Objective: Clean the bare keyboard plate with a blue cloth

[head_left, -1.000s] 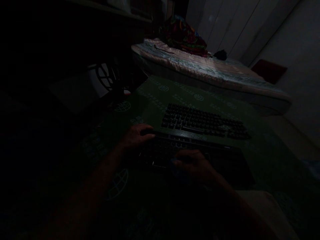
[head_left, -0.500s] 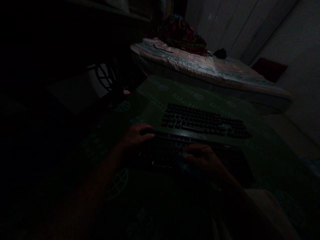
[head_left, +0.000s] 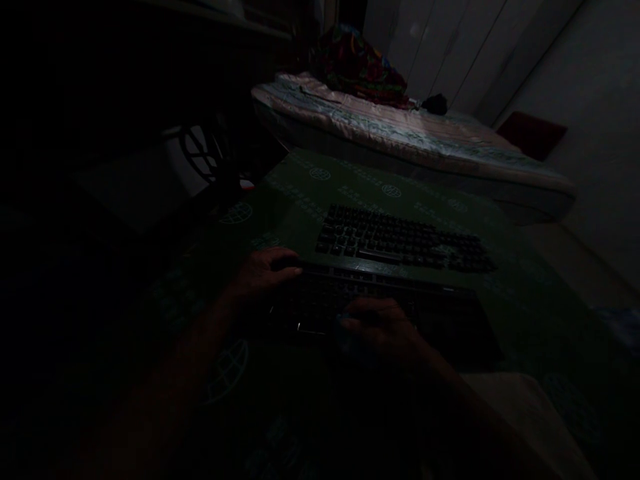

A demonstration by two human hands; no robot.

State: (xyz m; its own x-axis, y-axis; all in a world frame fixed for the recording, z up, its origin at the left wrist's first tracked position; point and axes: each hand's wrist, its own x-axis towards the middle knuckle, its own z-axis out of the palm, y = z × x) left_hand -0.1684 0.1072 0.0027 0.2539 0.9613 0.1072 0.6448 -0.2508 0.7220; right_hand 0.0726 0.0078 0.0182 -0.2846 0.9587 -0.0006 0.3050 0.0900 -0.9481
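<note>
A dark keyboard base lies on a green patterned surface. My left hand grips its upper left edge, thumb over the top. Over the middle of the base, my right hand is closed on a bluish cloth, whose shape is hard to make out in the dark. Beyond the base, loose black keycaps lie in keyboard-like rows.
A mattress with a bundled red patterned cloth stands behind the green surface. At the lower right lies a pale cloth. A dark round-framed object stands at the left.
My right hand has moved left and slightly toward me over the keyboard base, with the bluish cloth. My left hand keeps its place on the edge. The whole view has shifted slightly.
</note>
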